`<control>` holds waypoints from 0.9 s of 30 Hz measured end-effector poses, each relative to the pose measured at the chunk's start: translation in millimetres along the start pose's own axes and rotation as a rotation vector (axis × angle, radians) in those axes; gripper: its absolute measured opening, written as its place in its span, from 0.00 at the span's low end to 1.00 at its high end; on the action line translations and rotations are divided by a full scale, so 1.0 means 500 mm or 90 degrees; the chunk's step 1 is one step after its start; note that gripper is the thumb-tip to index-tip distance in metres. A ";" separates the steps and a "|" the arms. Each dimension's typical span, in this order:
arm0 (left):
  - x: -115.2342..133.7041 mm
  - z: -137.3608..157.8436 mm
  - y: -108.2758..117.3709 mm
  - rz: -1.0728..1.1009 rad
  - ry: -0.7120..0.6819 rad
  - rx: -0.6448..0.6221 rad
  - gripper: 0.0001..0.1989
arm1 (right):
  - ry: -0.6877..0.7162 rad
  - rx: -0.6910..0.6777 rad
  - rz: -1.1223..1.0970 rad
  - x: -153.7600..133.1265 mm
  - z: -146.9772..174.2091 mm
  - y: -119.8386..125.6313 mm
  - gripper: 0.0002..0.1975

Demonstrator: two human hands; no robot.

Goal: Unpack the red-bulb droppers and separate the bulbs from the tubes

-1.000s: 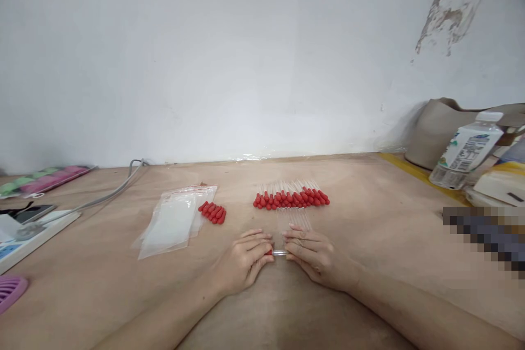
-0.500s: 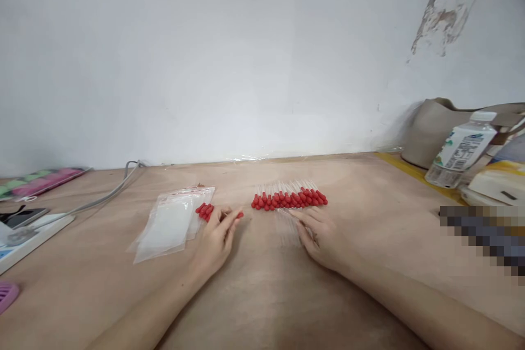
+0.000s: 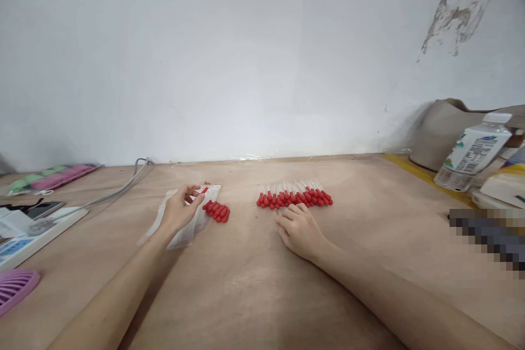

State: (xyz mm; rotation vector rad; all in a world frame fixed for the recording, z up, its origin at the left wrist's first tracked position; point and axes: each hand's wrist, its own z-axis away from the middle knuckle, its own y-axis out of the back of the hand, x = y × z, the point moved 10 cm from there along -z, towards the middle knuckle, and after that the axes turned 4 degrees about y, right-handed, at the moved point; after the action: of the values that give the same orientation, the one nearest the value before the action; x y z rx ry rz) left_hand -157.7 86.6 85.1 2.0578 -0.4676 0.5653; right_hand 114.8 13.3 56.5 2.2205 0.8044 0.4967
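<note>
My left hand (image 3: 182, 205) is over the clear zip bags (image 3: 182, 238), thumb and fingers closed on the top one near its upper edge; a bit of red shows between the fingertips. Just right of it lies a small pile of red rubber bulbs (image 3: 217, 211). My right hand (image 3: 299, 229) rests on the table with curled fingers pressed together; what is under them is hidden. Its fingertips are close below a row of droppers (image 3: 295, 197), whose red bulbs face me and whose thin clear tubes point toward the wall.
On the left are a power strip (image 3: 49, 235) with a grey cable (image 3: 118, 191), a phone (image 3: 45, 209), a pink slotted object (image 3: 18, 287) and a pink-and-green pack (image 3: 57, 178). A bottle (image 3: 471, 153) and a grey bag (image 3: 430, 131) stand at the right.
My left hand has moved from the red bulbs left onto the zip bags, and the top bag has shifted. My right fingers have curled in, covering clear tubes seen before. The view has turned slightly.
</note>
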 end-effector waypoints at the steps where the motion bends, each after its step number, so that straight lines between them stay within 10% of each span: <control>1: -0.003 0.000 -0.007 -0.006 -0.004 -0.011 0.16 | -0.006 -0.014 -0.008 0.000 0.001 -0.002 0.06; 18: 0.004 0.016 -0.024 -0.072 -0.029 0.007 0.14 | -0.027 -0.062 -0.086 -0.002 0.007 -0.002 0.25; 22: 0.101 0.061 -0.017 -0.129 -0.180 0.087 0.10 | -0.041 -0.034 -0.087 0.001 0.003 0.013 0.23; 27: 0.237 0.127 -0.105 -0.146 -0.330 -0.023 0.09 | -0.095 0.025 -0.070 0.032 0.005 0.056 0.13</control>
State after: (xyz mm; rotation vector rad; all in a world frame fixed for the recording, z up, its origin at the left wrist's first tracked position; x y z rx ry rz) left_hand -19.2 45.8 85.4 2.1778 -0.5215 -0.1219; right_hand 139.2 7.2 77.2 2.2056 0.8573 0.2601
